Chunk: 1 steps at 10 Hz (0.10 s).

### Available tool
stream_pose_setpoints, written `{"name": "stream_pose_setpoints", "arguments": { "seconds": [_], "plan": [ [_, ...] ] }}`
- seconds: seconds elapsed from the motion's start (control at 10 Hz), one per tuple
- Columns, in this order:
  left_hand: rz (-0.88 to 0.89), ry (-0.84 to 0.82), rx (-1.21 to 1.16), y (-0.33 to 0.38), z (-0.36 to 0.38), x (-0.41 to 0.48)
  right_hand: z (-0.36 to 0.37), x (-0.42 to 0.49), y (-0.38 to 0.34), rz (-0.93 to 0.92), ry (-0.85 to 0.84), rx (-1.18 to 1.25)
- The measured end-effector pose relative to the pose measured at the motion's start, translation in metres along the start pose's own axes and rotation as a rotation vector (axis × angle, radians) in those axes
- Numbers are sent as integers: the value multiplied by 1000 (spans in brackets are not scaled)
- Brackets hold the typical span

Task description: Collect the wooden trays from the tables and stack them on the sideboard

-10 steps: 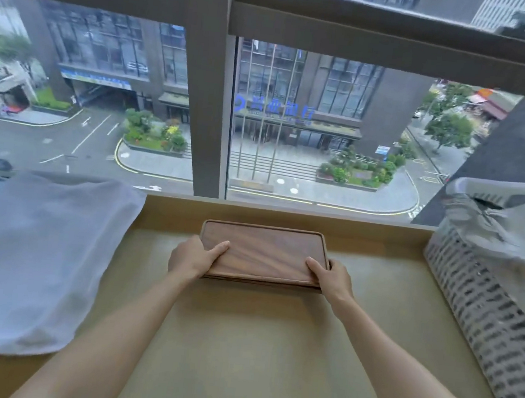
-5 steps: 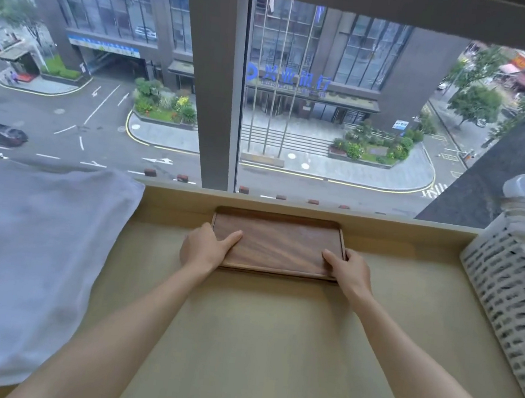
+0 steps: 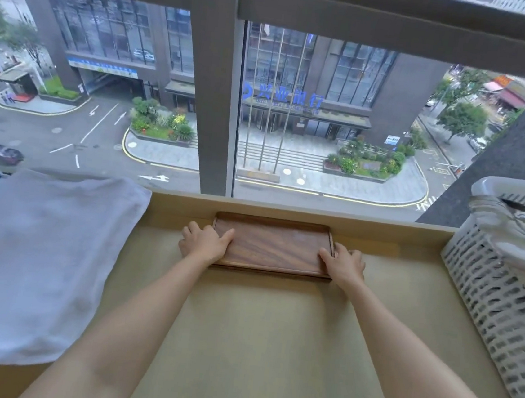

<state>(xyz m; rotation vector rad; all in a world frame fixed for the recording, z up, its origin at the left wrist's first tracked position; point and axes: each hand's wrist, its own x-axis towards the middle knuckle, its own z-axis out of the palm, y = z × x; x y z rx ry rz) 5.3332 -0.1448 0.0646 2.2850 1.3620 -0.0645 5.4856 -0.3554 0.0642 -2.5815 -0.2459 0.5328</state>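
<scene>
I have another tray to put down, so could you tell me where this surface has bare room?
The widest bare patch lies near you, between the towel and basket, though both forearms cross it. Narrow strips flank the tray by the window, where the left hand and right hand crowd its ends.

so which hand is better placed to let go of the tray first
Neither clearly: left hand and right hand grip opposite short ends of the wooden tray symmetrically, thumbs on top. It looks set for releasing both together.
</scene>
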Motion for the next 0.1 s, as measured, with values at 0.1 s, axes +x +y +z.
{"name": "stream_pose_setpoints", "arguments": {
  "seconds": [0.1],
  "plan": [
    [50, 49, -21, -4, -21, -2, -12, -14, -13, -67, 65, 102]
  ]
}}
